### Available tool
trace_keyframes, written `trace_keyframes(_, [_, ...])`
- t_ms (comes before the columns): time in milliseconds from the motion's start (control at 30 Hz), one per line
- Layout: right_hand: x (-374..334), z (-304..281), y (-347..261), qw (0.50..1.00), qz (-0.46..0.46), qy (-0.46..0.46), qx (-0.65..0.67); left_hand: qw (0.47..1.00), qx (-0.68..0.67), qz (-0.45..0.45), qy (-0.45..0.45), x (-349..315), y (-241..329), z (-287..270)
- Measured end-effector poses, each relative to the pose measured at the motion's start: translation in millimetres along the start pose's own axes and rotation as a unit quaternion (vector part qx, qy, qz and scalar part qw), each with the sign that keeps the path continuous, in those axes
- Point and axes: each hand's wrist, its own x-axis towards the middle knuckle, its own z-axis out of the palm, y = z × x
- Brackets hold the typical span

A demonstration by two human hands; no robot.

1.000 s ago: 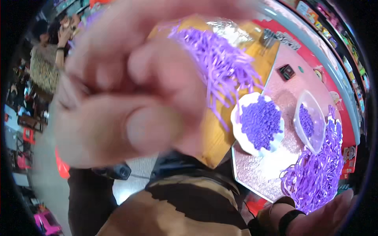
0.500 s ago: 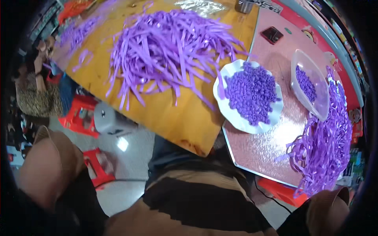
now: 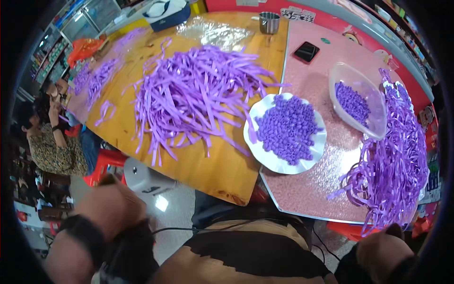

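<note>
Neither of my hands shows; only parts of my arms in tan and black striped sleeves are visible. The left sleeve (image 3: 111, 203) is at the lower left, below the table corner. The right sleeve (image 3: 385, 253) is at the lower right, just under a bundle of shiny purple ribbons (image 3: 395, 161) hanging over the table edge. A loose pile of purple ribbon strips (image 3: 198, 94) covers much of the wooden board (image 3: 222, 182). In front of me a white scalloped plate (image 3: 253, 154) holds a heap of small purple beads (image 3: 288, 130). One strip's end lies at the plate's left rim.
A clear plastic tub (image 3: 338, 75) with more purple beads stands on the pink tabletop (image 3: 302, 189). Farther back are a phone (image 3: 306, 52), a metal cup (image 3: 269, 22), clear plastic wrap (image 3: 213, 33) and a blue case (image 3: 166, 15). Another person (image 3: 56, 146) sits at left. A cable crosses my lap.
My view has shifted, so the table sits lower and more of its far side shows. My left sleeve has moved inward and to the right. Ribbons, plate and tub appear undisturbed.
</note>
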Motion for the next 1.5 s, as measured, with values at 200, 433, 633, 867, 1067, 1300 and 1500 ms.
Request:
trace_keyframes(200, [-7.9,-4.1,18.6,0.995,-0.079,0.029,-0.055,0.968,0.035,-0.245,0.032,87.5,-236.4,172.9])
trace_keyframes(433, [-36.8,97.3,6.1,0.85,-0.31,-0.383,-0.188,0.866,-0.146,-0.476,-0.048,60.6,-328.8,241.4])
trace_keyframes(633, [-28.0,85.1,-3.7,0.802,-0.176,-0.517,-0.241,0.87,-0.03,-0.491,0.004,18.9,-327.0,291.3])
trace_keyframes(867, [-32.9,73.8,0.3,0.799,-0.158,-0.545,-0.199,0.907,0.078,-0.411,-0.04,-16.8,-369.9,345.8])
trace_keyframes(1067, [-47.9,86.2,12.6,0.853,-0.144,-0.492,-0.094,0.894,0.178,-0.408,-0.045,-25.5,-368.9,294.7])
trace_keyframes(1300, [-33.0,86.6,-15.5,0.831,-0.226,-0.488,-0.144,0.865,0.276,-0.416,-0.046,-26.0,-408.3,338.5])
trace_keyframes(1500, [12.6,69.0,-14.3,0.83,-0.234,-0.431,-0.265,0.827,0.375,-0.416,-0.043,54.8,-487.4,347.0])
